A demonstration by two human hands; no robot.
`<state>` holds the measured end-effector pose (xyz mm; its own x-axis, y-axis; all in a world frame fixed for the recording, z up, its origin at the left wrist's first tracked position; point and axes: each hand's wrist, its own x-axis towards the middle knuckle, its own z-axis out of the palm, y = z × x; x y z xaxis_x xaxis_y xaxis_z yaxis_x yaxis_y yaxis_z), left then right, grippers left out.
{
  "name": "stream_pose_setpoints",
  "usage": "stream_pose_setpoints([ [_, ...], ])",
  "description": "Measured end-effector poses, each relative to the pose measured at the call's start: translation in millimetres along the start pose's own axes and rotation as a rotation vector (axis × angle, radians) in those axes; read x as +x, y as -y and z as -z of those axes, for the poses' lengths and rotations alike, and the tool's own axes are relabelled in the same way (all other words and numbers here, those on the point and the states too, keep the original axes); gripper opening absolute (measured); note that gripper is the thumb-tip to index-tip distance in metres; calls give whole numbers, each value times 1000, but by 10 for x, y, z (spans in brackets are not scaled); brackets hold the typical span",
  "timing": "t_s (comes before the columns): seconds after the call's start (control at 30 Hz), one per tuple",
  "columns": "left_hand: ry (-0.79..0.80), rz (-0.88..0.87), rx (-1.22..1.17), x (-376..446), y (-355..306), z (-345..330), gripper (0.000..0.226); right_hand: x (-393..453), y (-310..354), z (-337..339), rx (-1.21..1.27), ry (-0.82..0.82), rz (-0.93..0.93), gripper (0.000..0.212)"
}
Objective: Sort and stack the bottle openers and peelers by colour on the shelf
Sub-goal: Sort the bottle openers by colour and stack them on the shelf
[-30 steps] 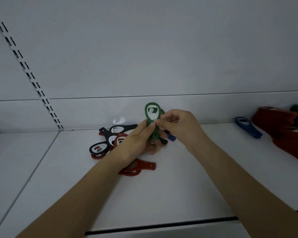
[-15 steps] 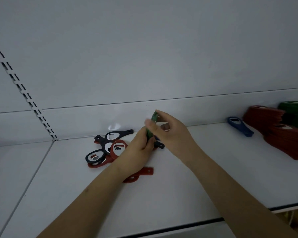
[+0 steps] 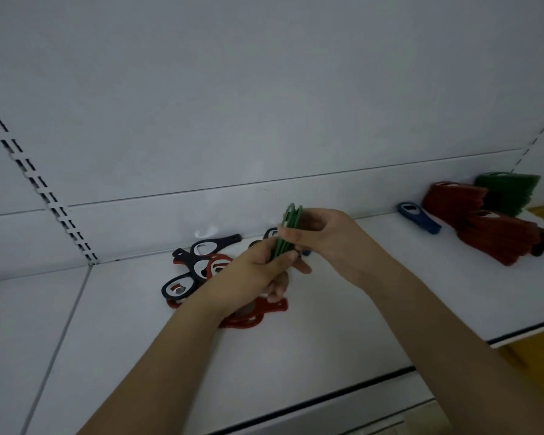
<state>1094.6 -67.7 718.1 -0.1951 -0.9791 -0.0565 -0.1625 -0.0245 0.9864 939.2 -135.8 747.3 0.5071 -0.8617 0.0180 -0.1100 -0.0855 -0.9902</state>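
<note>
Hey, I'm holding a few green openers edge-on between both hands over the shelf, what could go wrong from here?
1. The green openers are held edge-on by the fingertips of the left hand and right hand; the bundle may fan out or one may slip.
2. A dropped one would likely land in the loose red and dark pile below, mixing colours again.
3. The green stack sits far right behind the red stacks; reaching over could knock them.
</note>
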Motion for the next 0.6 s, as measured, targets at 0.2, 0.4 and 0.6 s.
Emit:
stream_pose_setpoints([
  [0.2, 95, 69, 41, -2, -2, -32, 20, -154, 37, -26, 1, -81, -12, 31],
  [0.4, 202, 41, 191, 80, -98, -172, 27, -393, 95, 83, -79, -152, -72, 49],
  [0.6, 349, 23, 303, 363, -228, -624, 22, -810, 162, 580, -259, -369, -51, 36],
])
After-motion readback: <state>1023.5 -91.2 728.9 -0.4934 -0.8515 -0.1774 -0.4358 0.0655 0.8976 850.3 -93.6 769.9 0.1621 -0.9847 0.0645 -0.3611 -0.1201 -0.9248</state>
